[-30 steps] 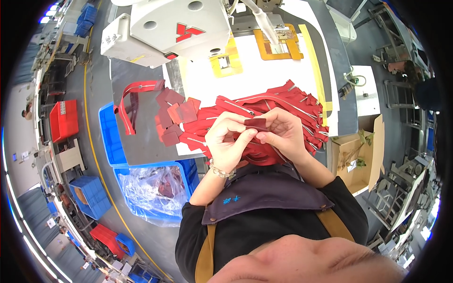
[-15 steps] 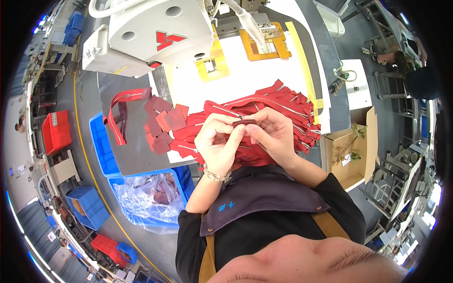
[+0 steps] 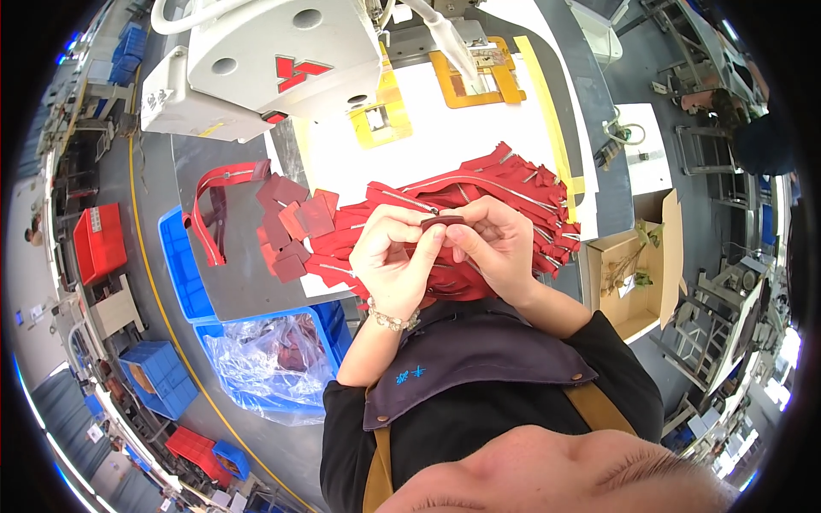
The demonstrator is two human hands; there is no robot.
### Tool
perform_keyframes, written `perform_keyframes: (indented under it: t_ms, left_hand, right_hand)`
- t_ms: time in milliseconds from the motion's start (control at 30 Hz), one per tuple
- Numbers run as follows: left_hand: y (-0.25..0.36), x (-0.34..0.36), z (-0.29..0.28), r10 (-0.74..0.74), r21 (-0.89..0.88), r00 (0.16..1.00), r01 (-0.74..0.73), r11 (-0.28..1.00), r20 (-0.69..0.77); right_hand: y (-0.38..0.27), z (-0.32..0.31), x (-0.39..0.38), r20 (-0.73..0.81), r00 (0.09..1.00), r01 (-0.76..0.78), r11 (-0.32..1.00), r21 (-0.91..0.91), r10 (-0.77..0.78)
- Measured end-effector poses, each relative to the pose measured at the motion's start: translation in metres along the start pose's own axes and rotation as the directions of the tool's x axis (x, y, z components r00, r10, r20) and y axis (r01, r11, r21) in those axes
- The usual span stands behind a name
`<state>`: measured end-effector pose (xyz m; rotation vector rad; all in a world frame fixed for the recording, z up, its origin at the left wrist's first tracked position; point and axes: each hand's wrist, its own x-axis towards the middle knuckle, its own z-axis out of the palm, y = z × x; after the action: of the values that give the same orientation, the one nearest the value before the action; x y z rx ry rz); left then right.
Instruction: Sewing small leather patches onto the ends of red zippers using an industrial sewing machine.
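One worktable (image 3: 244, 286) lies under a white machine (image 3: 256, 73); on its near part spreads a heap of red zippers (image 3: 492, 179); the left hand (image 3: 393, 256) and the right hand (image 3: 498, 248), both curled nearly closed, pinch a small dark red patch (image 3: 442, 221) between them, held up over the heap
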<state>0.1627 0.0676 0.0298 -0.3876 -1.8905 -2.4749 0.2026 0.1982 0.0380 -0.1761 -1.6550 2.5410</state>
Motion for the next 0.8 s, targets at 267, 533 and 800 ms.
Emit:
perform_keyframes:
  t_ms: [267,533,800]
  left_hand:
    - [0.000,0.001,0.001,0.001,-0.012,1.000,-0.001,1.000,-0.005]
    - [-0.001,0.000,0.001,-0.028,-0.044,0.999,0.027,0.999,-0.016]
    - [0.004,0.009,-0.012,-0.125,0.146,0.965,0.093,0.985,0.230]
  right_hand:
    - [0.002,0.001,0.000,-0.005,0.999,0.041,0.999,-0.026,-0.041]
    - [0.002,0.002,0.000,-0.012,0.999,0.043,0.999,-0.030,-0.043]
    - [-0.003,0.003,0.000,0.041,0.996,0.076,0.997,-0.022,-0.075]
